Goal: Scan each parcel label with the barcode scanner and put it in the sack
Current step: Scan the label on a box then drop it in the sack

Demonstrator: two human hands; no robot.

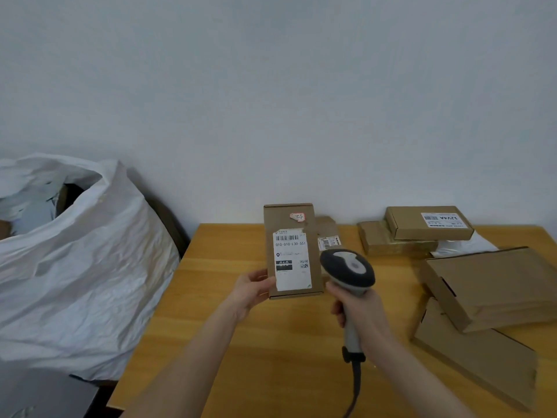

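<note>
Left hand holds the labelled parcel upright, mid-frame; right hand wraps the barcode scanner just right of its label.

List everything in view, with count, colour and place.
Brown cardboard parcel with white barcode label: one, held upright above the table.
Grey handheld barcode scanner: one, beside the held parcel's right edge.
White plastic sack: one, open, left of the table.
Light wooden table: one, centre.
Small brown labelled parcel: one, behind the held parcel.
Stacked brown boxes: at least two, back right.
Large flat brown boxes: two, overlapping, right edge.
Left hand: holds the parcel.
Right hand: grips the scanner.
</note>
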